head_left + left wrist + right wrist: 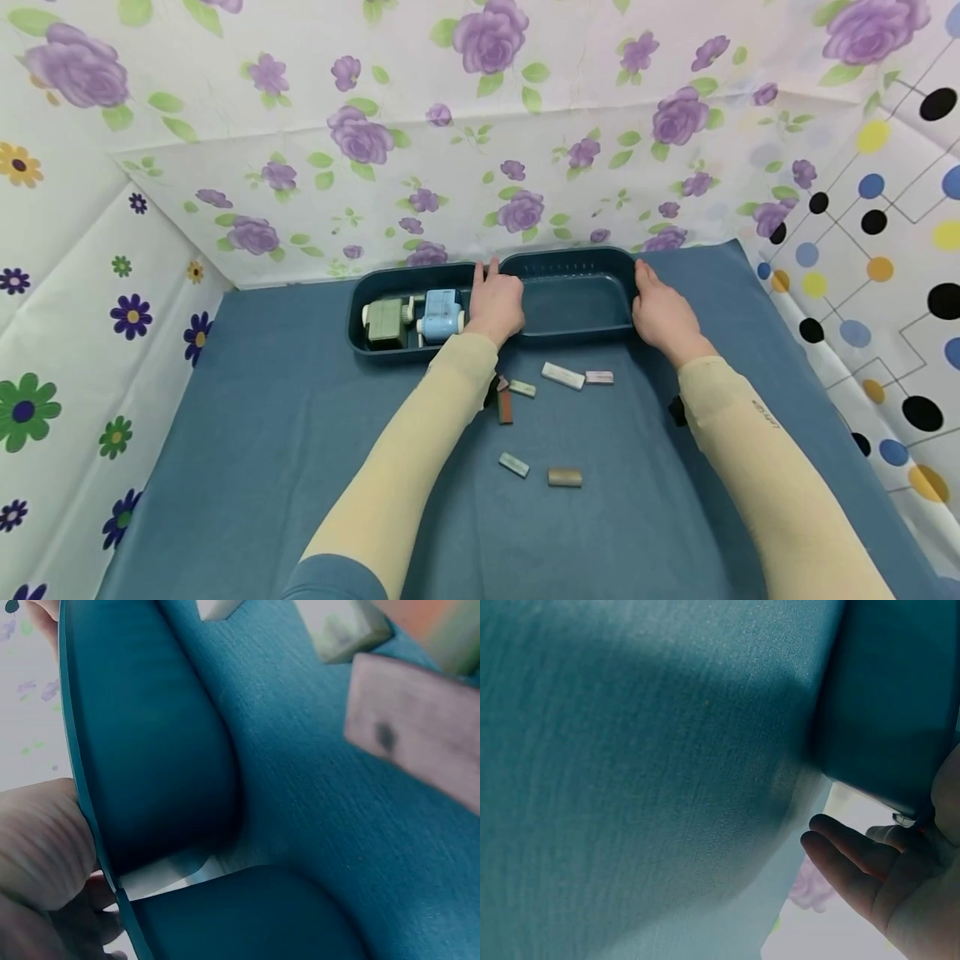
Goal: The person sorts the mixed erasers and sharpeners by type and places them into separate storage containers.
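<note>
Two dark teal trays stand end to end at the back of the table. My left hand (497,304) lies over their meeting point, two fingers stretched toward the far rim. In the left wrist view, its other fingers bend near the rim; I cannot tell whether they grip it. My right hand (663,312) rests against the outer end of the right tray (577,335), thumb at the rim and fingers (847,874) straight. Inside the left tray (390,357) sit a boxy green object (386,321) and a similar blue one (440,315), both with pale knobs.
Small blocks lie in front of the trays: a white one (562,376), a pinkish one (599,377), a green one (522,388) and a brown one (506,407). Nearer are a pale green block (513,464) and a tan piece (565,477). Flowered sheeting (420,200) rises behind.
</note>
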